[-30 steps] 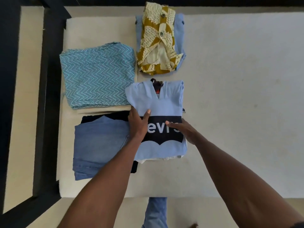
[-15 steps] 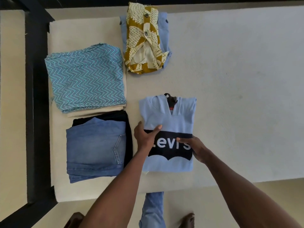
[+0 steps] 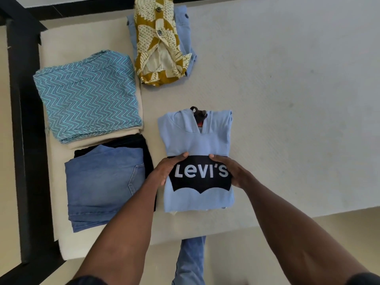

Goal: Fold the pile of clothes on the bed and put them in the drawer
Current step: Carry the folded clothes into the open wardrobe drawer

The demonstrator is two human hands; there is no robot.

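Observation:
A folded light-blue Levi's hoodie (image 3: 197,136) lies near the bed's front edge. My left hand (image 3: 164,171) grips its left side, thumb on top at the black logo. My right hand (image 3: 230,169) grips its right side the same way. Further left lie folded blue jeans (image 3: 102,186) on a black garment (image 3: 148,145). Behind them sits a folded teal zigzag cloth (image 3: 88,95) on a cream one. At the back, a mustard patterned shirt (image 3: 160,42) rests on a light-blue garment (image 3: 185,23). No drawer is in view.
The off-white mattress (image 3: 287,99) stretches bare to the right. A black bed frame (image 3: 22,120) runs along the left and back. My jeans-clad leg (image 3: 191,260) shows below the bed's front edge, over a beige floor.
The hoodie has been drawn away from the jeans stack toward the bed's front edge. Both hands shifted from resting on top of it to holding its two sides.

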